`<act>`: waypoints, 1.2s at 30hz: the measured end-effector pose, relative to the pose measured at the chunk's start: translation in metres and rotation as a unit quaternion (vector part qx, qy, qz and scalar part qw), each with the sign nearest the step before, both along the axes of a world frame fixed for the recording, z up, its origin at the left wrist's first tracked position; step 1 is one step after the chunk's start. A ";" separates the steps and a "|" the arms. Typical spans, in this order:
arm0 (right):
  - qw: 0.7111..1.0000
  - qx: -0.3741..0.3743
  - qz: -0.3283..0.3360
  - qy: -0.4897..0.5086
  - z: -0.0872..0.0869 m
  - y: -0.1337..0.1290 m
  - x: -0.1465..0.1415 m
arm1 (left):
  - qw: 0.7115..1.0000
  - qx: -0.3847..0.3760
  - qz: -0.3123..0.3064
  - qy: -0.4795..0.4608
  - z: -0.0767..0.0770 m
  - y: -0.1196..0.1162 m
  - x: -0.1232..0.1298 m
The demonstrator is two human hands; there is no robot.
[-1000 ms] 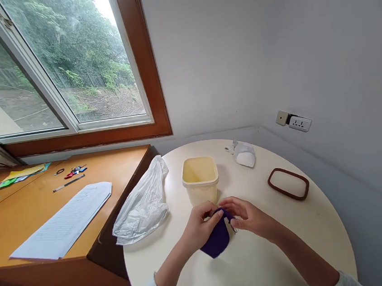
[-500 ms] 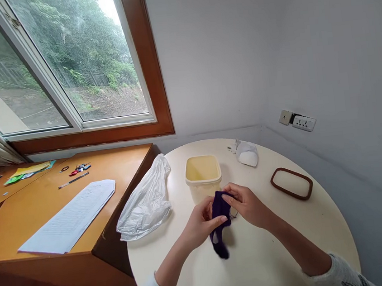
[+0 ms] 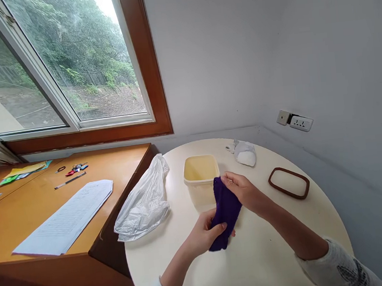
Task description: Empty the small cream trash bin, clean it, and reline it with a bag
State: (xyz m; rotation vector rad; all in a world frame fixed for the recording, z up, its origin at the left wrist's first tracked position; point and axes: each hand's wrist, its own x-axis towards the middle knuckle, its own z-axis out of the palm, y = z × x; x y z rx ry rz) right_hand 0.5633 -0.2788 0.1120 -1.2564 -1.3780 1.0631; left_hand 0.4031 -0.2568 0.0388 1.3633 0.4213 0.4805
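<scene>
Holding a purple cloth point(image 3: 227, 209) with both hands over a round white table point(image 3: 267, 257). Left hand point(image 3: 200, 234): gripping the lower part of the cloth, thumb laid across the near face, other fingers mostly hidden behind it; a fingertip shows past the cloth's right edge. Right hand point(image 3: 242, 191): gripping the cloth near its top, thumb on the near side. Cloth slants from lower left to upper right, its bottom edge hanging below the left thumb.

Position: cloth is in front of a pale yellow container point(image 3: 198, 190), overlapping its near right corner in this view. Contact between the two: cannot tell. Container stands upright, top open.

Also on the table: a crumpled white plastic bag point(image 3: 145, 207), left of the container, partly over the table edge; a small white packet point(image 3: 245, 154), beyond and to the right of the container; a brown frame point(image 3: 289, 193), a rounded rectangle, lying flat near the right edge.

Wooden desk point(image 3: 128, 161), at left: printed paper point(image 3: 67, 219), a pen point(image 3: 70, 180) and keys point(image 3: 77, 169). Wall socket point(image 3: 301, 123) at right.
</scene>
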 end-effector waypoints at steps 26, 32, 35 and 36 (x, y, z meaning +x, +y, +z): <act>0.984 -0.140 -0.088 -0.058 -0.045 -0.054 0.095 | 0.933 0.130 0.009 0.335 0.016 0.043 -0.089; 0.951 -0.176 -0.131 -0.219 -0.112 -0.054 0.101 | 0.931 0.138 0.034 0.337 -0.013 0.046 -0.085; 0.943 -0.139 -0.151 -0.261 -0.117 -0.056 0.102 | 0.920 0.202 0.111 0.318 -0.015 0.043 -0.084; 0.942 -0.130 -0.155 -0.268 -0.115 -0.057 0.103 | 0.912 0.226 0.132 0.317 -0.015 0.041 -0.083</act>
